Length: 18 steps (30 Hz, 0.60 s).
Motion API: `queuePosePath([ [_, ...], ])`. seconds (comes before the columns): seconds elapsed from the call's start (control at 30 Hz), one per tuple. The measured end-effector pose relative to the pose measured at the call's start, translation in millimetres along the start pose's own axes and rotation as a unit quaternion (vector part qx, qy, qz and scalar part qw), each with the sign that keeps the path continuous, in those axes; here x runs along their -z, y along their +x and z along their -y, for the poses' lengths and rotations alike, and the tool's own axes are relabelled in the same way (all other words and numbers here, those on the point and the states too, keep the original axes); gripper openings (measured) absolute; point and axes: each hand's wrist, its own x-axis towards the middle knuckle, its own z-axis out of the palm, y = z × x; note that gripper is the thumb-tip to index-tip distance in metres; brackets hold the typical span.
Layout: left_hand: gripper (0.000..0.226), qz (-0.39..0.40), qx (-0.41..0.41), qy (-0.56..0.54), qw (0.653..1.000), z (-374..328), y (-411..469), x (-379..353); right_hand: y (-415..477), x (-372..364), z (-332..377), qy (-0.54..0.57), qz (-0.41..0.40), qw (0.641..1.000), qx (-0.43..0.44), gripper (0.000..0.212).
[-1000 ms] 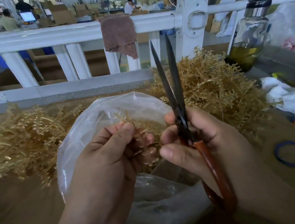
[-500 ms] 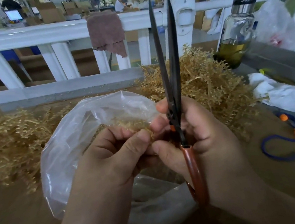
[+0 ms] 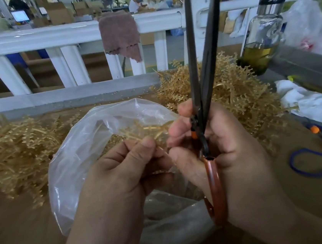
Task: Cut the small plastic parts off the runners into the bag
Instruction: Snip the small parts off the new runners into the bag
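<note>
1. While your left hand [image 3: 122, 176] pinches a gold runner [image 3: 147, 130] between curled thumb and fingers, your right hand [image 3: 230, 154] is wrapped closed round the handles of the scissors [image 3: 193, 68].
2. Head view, tool: the blades point to 12 o'clock, parted only a sliver, and nothing lies between them. No cut is under way.
3. Head view, work piece: the runner sits over the mouth of the clear bag [image 3: 75, 151], which opens toward 10 o'clock of your hands. Gold pieces show inside it. Your right fingertips [image 3: 174, 129] lie close against the runner's end; contact cannot be confirmed.
4. Head view, stock: loose runners are heaped at 9 o'clock [image 3: 9, 151] and at 1 o'clock [image 3: 233, 93] on the table.
5. Head view, surroundings: a glass bottle [image 3: 262, 36] stands at 2 o'clock and a brown cloth [image 3: 120, 34] hangs on the white rail [image 3: 36, 37] at 11 o'clock.
6. Assessment: you appear to be between cuts, lining up the runner.
7. Requirement for the next move: tip the blades down from 12 o'clock, open them wider, and set them at the base of the parts. Keep the runner above the bag mouth so the parts drop in, and keep your left fingertips out of the blades.
</note>
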Motion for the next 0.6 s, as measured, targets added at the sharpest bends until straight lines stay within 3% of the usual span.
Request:
queuePosePath([
  [0.17,0.022,-0.089,-0.058,0.013,0.994,-10,10,14,1,16,0,-0.042,0.062,0.996,-0.056,0.039],
  [0.33,0.010,-0.077,-0.060,-0.054,0.994,-10,15,20,6,21,0,-0.106,0.145,0.981,-0.076,0.040],
  [0.6,0.014,-0.084,-0.077,-0.081,0.990,-11,18,27,16,34,-2,-0.156,0.220,0.957,-0.104,0.036],
])
